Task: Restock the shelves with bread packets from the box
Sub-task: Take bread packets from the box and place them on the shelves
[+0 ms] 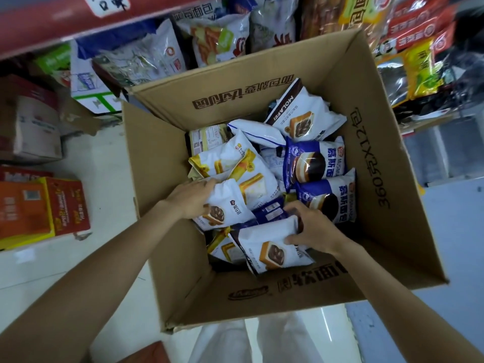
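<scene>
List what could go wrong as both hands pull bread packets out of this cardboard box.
1. The left hand and right hand each grip a white chocolate-toast packet by one end; squeezing could crush the soft bread.
2. The packets lie jumbled and overlapping, so lifting these may drag out neighbours like the blue mousse-bread packet.
3. The cardboard box sits tilted against the shelf goods, so it might shift.

Left grip (192,199) and right grip (310,227), fingers curled.

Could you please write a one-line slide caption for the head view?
Both hands, left and right, each grip a white chocolate-bread packet inside the open brown cardboard box.
</scene>
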A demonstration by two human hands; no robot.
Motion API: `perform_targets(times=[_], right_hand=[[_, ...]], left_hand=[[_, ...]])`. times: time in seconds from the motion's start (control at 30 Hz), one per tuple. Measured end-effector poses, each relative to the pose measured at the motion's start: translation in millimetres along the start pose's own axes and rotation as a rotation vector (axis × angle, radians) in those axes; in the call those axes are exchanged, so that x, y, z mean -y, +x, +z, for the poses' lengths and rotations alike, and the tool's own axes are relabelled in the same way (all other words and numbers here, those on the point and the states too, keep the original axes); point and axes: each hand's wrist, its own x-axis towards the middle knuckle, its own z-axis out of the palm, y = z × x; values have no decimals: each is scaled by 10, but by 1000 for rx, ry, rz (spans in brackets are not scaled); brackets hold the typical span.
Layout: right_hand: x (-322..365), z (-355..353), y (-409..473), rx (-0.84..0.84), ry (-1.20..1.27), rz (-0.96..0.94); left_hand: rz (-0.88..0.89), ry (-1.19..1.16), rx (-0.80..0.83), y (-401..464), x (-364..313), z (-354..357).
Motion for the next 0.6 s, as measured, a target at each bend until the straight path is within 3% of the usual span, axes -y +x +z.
perform_targets(times=[0.07, 0.2, 0.47, 0.6], right_hand=[[9, 105, 23, 30, 155, 91], [-33, 404, 137, 131, -107, 159], [95, 486, 175, 43, 41, 135], [114, 294, 180, -124, 188, 147]], left_hand=[[-38, -44, 6, -14, -1, 12], [-85, -195, 4, -48, 56, 72], [-102, -305, -90, -156, 57, 111], [-166, -386, -153, -173, 18, 65]])
